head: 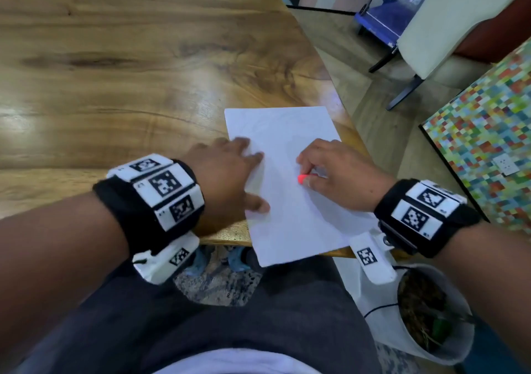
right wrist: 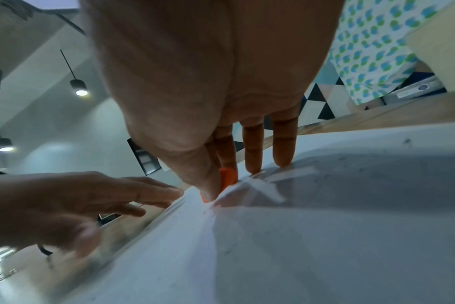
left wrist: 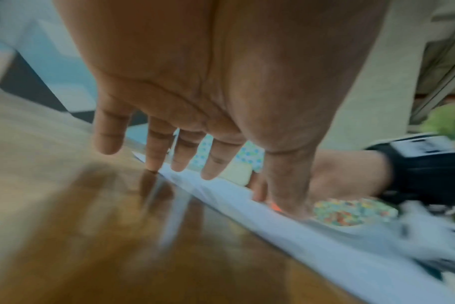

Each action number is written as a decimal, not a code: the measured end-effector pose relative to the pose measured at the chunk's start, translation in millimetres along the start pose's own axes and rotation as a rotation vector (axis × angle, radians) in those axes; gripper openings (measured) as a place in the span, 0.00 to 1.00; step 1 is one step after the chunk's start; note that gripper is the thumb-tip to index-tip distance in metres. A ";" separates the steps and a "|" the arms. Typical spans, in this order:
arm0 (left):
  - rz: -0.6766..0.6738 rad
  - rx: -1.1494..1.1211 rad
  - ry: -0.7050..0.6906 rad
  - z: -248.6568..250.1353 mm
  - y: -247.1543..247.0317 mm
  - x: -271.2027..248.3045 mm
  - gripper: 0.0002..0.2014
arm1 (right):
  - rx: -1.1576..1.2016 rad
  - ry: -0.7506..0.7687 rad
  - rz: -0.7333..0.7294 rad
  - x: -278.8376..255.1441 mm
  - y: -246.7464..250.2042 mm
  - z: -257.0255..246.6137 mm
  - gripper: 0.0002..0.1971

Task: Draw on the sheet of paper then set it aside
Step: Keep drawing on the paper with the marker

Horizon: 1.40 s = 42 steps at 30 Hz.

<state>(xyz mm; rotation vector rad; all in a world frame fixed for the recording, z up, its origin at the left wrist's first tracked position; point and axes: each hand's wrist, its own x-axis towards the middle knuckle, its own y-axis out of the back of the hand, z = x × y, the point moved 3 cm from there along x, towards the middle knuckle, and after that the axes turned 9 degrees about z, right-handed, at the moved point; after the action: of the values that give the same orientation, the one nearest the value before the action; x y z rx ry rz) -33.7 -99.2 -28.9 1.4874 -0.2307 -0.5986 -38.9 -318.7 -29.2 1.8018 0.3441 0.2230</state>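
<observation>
The right hand point(head: 339, 172) has its thumb and forefinger pinched on a short orange crayon point(head: 303, 178), the stub's tip down on the sheet of paper point(head: 290, 201), while the other fingers point(right wrist: 283, 148) stretch out straight with their tips on the page. The left hand point(head: 227, 178) lies spread and flat, fingers relaxed and gripping nothing, its fingertips on the sheet's edge at about nine o'clock from the crayon; the thumb presses the page lower down.

The sheet is plain white, rectangular and smooth, turned slightly askew, with its near corner hanging over the edge of the wooden table point(head: 129, 72). Any marks on it are too faint to make out. The tabletop is glossy, with dark grain. Both wrists carry black bands with white, square-patterned tags.

At five o'clock from the paper, on the floor, stands a round white plant pot point(head: 448, 342) with soil in it. At two o'clock sits a surface of small many-coloured squares point(head: 488, 126), well apart from the table.
</observation>
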 end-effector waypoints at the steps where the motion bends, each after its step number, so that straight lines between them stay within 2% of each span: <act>1: 0.021 -0.005 0.052 -10.5 2.0 2.5 0.52 | 0.002 0.009 -0.001 -4.6 0.4 -1.3 0.02; 4: 0.048 0.018 0.131 -30.0 -0.2 7.9 0.54 | -0.016 0.032 -0.016 -17.2 3.5 -6.9 0.02; 8: 0.035 0.043 0.112 -29.6 -6.2 7.9 0.58 | -0.008 -0.021 -0.080 -21.1 10.0 -11.0 0.02; 11: 0.030 0.033 0.071 -24.1 -9.1 7.0 0.58 | -0.047 -0.051 -0.054 -5.3 16.3 -15.7 0.02; 14: 0.037 0.026 0.051 -18.9 -12.5 5.0 0.58 | -0.044 -0.026 -0.017 13.5 13.3 -32.7 0.05; 19: 0.033 0.000 0.088 -19.6 -15.3 5.8 0.62 | -0.161 0.065 -0.062 31.7 -9.0 -62.9 0.06; 22: 0.039 -0.003 0.092 -19.3 -13.7 9.0 0.63 | -0.228 0.013 -0.049 48.4 -6.6 -54.5 0.06; 25: 0.028 0.005 0.096 -17.4 -11.4 10.9 0.64 | -0.191 -0.074 -0.025 59.8 3.0 -41.4 0.04; 31: 0.011 -0.031 0.088 -18.4 -11.5 12.5 0.61 | -0.131 0.163 -0.079 49.5 -9.1 -76.5 0.07; 33: 0.001 -0.024 0.091 -17.0 -11.9 13.4 0.60 | -0.149 0.139 -0.057 58.9 -7.1 -71.7 0.06; 36: 0.012 -0.014 0.105 -15.2 -11.4 14.6 0.59 | -0.161 0.025 0.008 76.4 0.6 -50.8 0.04; 38: 0.016 -0.021 0.103 -14.8 -11.2 14.3 0.59 | -0.137 0.031 0.011 77.3 0.4 -47.7 0.03; 42: 0.011 -0.021 0.087 -16.0 -11.9 15.3 0.57 | -0.067 0.233 -0.065 60.3 -10.2 -69.3 0.03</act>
<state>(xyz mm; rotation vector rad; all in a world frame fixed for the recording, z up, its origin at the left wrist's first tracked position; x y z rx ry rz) -15.7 -92.8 -45.3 1.4870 -0.1641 -0.5250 -6.4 -232.4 -23.2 1.6991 0.5525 0.3959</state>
